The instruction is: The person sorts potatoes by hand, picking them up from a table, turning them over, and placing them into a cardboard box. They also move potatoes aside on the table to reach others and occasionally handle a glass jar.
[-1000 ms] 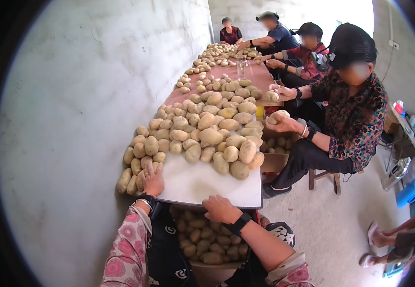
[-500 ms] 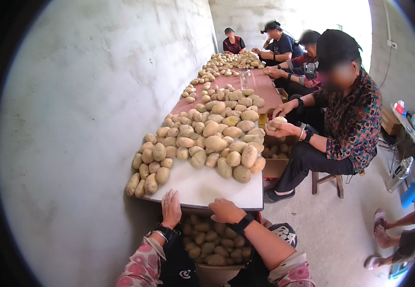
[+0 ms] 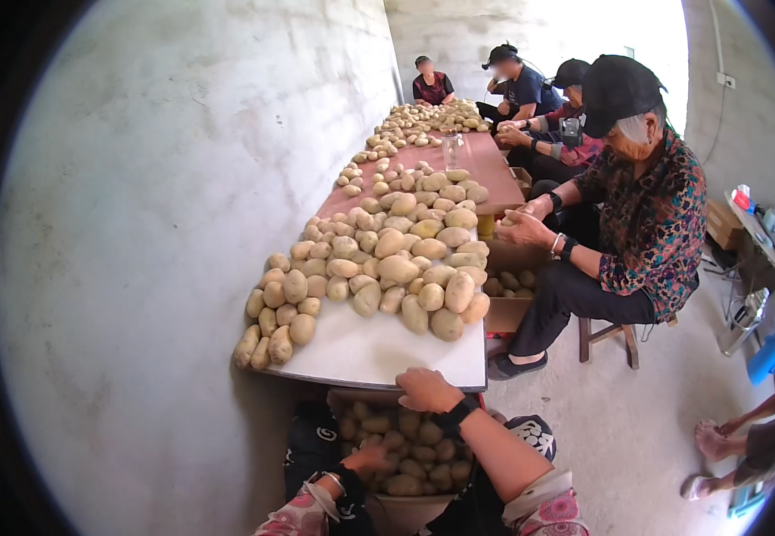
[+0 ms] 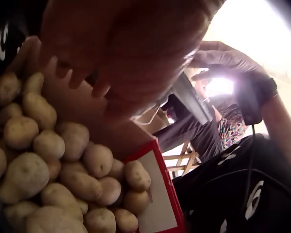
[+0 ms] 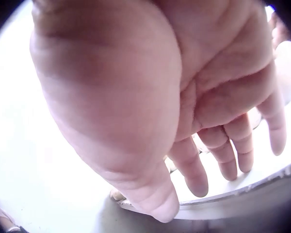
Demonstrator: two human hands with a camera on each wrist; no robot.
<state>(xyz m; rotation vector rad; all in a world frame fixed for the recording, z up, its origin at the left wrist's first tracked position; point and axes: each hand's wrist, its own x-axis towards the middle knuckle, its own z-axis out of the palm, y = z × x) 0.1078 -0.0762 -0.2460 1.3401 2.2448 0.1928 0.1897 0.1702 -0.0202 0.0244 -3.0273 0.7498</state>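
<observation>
My left hand point(image 3: 368, 461) is low over the box of potatoes point(image 3: 405, 485) below the table edge. In the left wrist view that hand point(image 4: 121, 53) is dark above the potatoes point(image 4: 26, 172), its fingers loosely bent with no potato seen in them. My right hand point(image 3: 428, 390) rests at the front edge of the white tabletop point(image 3: 361, 353). The right wrist view shows this hand's palm point(image 5: 184, 92) bare, fingers relaxed and pointing down by the edge. Many potatoes point(image 3: 396, 269) lie heaped on the table beyond both hands.
A wall point(image 3: 155, 196) runs along the table's left side. At the right a person in a patterned shirt point(image 3: 651, 214) sits on a stool point(image 3: 609, 339), hands together. Other people sit farther back. A clear container point(image 3: 451, 150) stands on the red tabletop point(image 3: 490, 165).
My left hand has gone from the potatoes at the table's left, over the front edge, down to the box. My right hand stays at the edge. The seated person's hands have come together.
</observation>
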